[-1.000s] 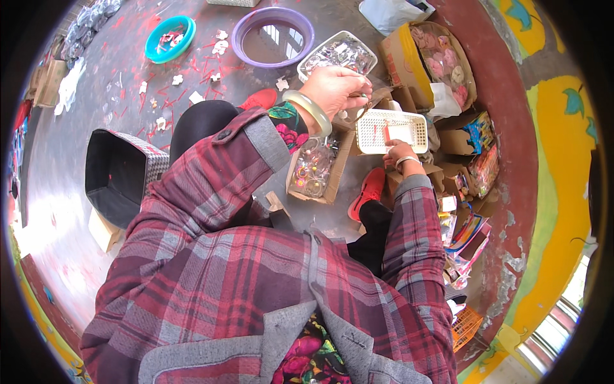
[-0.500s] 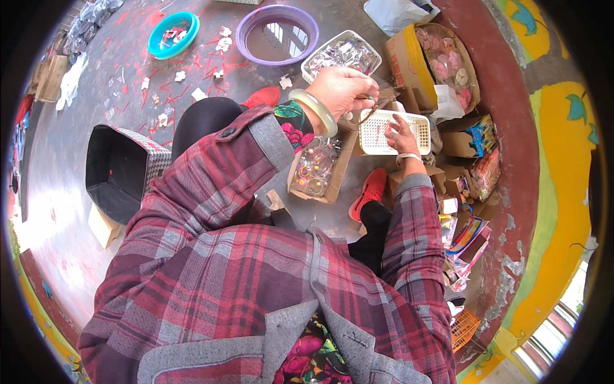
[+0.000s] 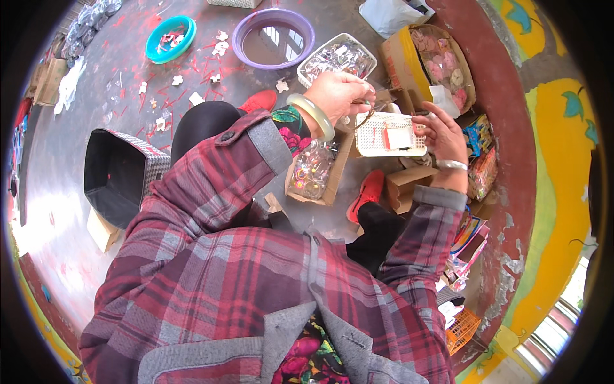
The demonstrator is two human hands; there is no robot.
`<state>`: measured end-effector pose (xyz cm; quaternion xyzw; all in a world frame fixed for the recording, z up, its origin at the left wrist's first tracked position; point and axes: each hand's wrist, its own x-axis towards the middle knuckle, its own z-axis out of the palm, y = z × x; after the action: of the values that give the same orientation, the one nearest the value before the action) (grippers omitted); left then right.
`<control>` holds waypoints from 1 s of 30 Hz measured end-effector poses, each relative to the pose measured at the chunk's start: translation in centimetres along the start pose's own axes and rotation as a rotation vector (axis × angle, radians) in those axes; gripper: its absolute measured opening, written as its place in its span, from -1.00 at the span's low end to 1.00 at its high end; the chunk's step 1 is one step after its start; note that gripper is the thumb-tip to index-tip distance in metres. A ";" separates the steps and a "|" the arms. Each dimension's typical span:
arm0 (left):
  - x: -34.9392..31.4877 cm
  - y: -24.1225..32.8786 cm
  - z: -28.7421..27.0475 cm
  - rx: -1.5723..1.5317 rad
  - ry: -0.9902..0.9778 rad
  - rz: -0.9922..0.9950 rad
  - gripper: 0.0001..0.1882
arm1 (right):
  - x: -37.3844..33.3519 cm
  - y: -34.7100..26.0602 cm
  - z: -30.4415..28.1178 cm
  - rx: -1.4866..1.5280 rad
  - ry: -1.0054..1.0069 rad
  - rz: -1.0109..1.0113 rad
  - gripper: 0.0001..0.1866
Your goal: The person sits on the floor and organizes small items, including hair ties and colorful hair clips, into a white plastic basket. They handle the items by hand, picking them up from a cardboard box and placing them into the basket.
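At my far left, a dark-lined bin (image 3: pixel 121 176) with a black-and-white patterned outside lies tipped on the floor (image 3: pixel 61 160), its mouth turned away from me. Beyond it sits a teal basin (image 3: pixel 153 49) with red and white bits inside, and white scraps (image 3: pixel 177 80) and thin red strips (image 3: pixel 198 89) lie scattered near it. My left red shoe (image 3: pixel 259 100) comes next, then a purple basin (image 3: pixel 238 38) of water that mirrors the windows.

An open cardboard box (image 3: pixel 343 160) of clear-wrapped trinkets (image 3: pixel 313 169) stands between my feet. Above it is my left hand (image 3: pixel 339 95), a pale bangle (image 3: pixel 318 115) at its wrist. Its thumb and fingers are pinched together on a thin dark strip (image 3: pixel 364 119), which curves down beside the near white basket; what it is, I can't make out. Behind that hand stands another white basket (image 3: pixel 302 68), full of shiny silvery packets (image 3: pixel 345 56).

My right red shoe (image 3: pixel 366 195) is just below the near white basket (image 3: pixel 368 142), where a red-and-white block (image 3: pixel 399 138) lies. At that basket's right edge is my right hand (image 3: pixel 444 136), fingers loosely spread and gripping nothing I can see. Behind it stands a big carton (image 3: pixel 398 61) of pink pieces (image 3: pixel 441 61); to its right are colourful packets (image 3: pixel 484 169).
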<state>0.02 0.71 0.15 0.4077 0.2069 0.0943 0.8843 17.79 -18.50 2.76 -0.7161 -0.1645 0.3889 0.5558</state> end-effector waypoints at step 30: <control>-0.5 0.1 1.0 -0.181 -0.135 0.044 -0.78 | -2.3 -1.5 7.1 0.081 0.006 -0.156 -0.58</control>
<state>0.02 -0.10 1.01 0.3363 0.1287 0.1043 0.9271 11.36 -14.80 4.41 -0.6793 -0.2021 0.3487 0.6133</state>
